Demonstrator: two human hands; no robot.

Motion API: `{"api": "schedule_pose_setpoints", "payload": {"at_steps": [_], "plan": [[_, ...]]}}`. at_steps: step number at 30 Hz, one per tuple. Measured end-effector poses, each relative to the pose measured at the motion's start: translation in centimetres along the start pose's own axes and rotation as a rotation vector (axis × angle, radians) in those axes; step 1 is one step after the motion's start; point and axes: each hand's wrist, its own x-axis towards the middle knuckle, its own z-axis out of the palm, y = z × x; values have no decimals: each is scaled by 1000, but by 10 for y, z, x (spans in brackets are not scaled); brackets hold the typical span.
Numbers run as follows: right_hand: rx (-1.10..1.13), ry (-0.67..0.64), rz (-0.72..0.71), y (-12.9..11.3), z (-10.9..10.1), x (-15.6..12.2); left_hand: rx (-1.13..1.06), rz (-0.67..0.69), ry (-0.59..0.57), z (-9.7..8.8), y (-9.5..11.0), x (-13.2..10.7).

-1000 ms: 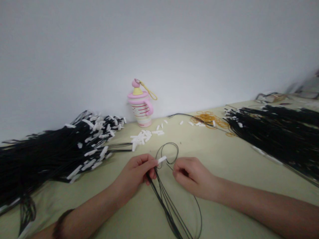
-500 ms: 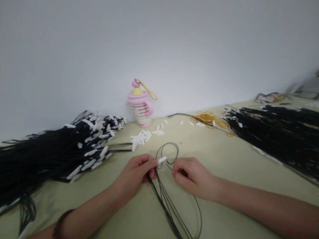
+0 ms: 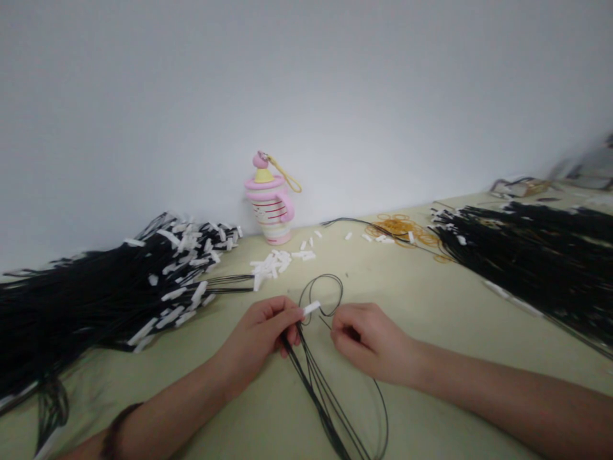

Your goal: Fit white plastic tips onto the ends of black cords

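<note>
My left hand (image 3: 261,335) pinches a small white tube (image 3: 311,308) together with a few thin black cords (image 3: 318,390) that run toward me over the table. The cords loop (image 3: 322,294) just beyond my fingers. My right hand (image 3: 368,338) is closed in a pinch beside the loop, on a cord end too thin to make out clearly. Both hands rest low on the pale yellow table (image 3: 421,300).
A big heap of black cords with white tubes (image 3: 110,294) lies left. Another black cord heap (image 3: 536,255) lies right. Loose white tubes (image 3: 275,262) and orange rubber bands (image 3: 402,228) lie farther back. A pink and white bottle (image 3: 271,201) stands by the wall.
</note>
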Motion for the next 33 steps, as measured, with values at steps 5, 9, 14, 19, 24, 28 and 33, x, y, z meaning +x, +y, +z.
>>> {"api": "schedule_pose_setpoints", "payload": {"at_steps": [5, 9, 14, 19, 24, 28, 33], "plan": [[-8, -18, 3, 1, -1, 1, -10, -6, -13, -1, 0, 0], [-10, -14, 4, 1, -1, 1, -14, 3, -11, -1, -2, 0], [-15, -7, -11, 1, -1, 0, 3, -5, -8, 0, -1, 0], [-14, -11, -9, 0, -1, 0, -7, 5, -6, 0, -1, 0], [-9, -10, -20, 0, -1, 0, 9, -3, 4, 1, 1, -1], [-7, -14, -14, 1, -1, 0, 9, -9, 2, 1, 2, -1], [-5, -23, -14, 1, -1, 0, 1, -1, 3, 0, -1, 0]]}}
